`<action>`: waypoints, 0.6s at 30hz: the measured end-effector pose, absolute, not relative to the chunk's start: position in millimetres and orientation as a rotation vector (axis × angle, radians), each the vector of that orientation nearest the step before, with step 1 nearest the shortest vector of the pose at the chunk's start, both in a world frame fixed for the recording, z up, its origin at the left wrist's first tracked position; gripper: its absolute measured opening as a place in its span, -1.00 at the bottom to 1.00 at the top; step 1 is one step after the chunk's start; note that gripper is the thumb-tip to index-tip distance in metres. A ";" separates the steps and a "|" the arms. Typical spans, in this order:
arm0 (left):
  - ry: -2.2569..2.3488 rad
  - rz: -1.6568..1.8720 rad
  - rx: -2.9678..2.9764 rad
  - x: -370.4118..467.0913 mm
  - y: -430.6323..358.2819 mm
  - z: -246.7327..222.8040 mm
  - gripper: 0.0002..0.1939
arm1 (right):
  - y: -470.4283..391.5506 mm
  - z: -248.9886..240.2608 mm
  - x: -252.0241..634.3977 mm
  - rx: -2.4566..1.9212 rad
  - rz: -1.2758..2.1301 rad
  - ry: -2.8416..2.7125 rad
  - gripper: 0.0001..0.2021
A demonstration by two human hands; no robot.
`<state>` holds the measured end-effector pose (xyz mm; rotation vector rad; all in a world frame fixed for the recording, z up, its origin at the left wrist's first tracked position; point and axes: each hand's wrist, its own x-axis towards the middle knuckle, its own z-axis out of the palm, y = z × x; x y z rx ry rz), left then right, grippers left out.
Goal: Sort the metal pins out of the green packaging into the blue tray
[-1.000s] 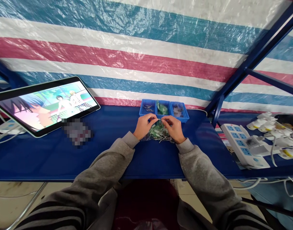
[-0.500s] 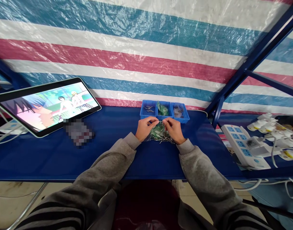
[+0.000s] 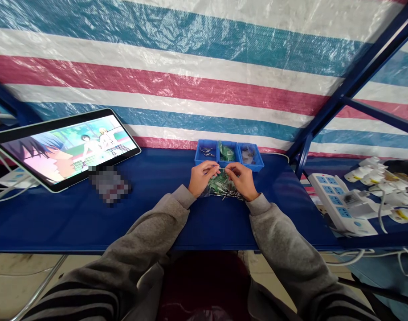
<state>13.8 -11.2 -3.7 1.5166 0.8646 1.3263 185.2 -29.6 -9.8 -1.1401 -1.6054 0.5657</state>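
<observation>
My left hand point(image 3: 202, 180) and my right hand point(image 3: 244, 182) meet fingertip to fingertip over the blue table. Both are closed in a pinch on a small thin piece point(image 3: 222, 168) that spans the gap between them; its kind is too small to make out. Below the fingers lie green and clear plastic bags point(image 3: 220, 180) and a heap of thin metal pin-like parts point(image 3: 228, 193). Just beyond my hands stand three joined blue bins point(image 3: 254, 168). Metal pins point(image 3: 208, 152) are in the left bin, a green bag point(image 3: 226, 154) in the middle one, and clear bags point(image 3: 248, 156) in the right one.
A tablet point(image 3: 73, 149) playing a cartoon leans at the left, with a blurred-out object point(image 3: 111, 186) before it. To the right are a white power strip point(image 3: 337, 200), white bulb-like parts point(image 3: 371, 174) and a blue metal frame point(image 3: 344, 96). Striped sheeting point(image 3: 204, 84) hangs behind.
Both hands have risen very slightly, and the thin piece between the fingertips shows more clearly. The bins, bags and metal parts have stayed in place.
</observation>
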 end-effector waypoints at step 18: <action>0.881 1.286 1.881 11.9 -9.9 -6.5 -0.77 | -33.8 -2.9 184.0 -1.194 0.520 -1.613 -0.60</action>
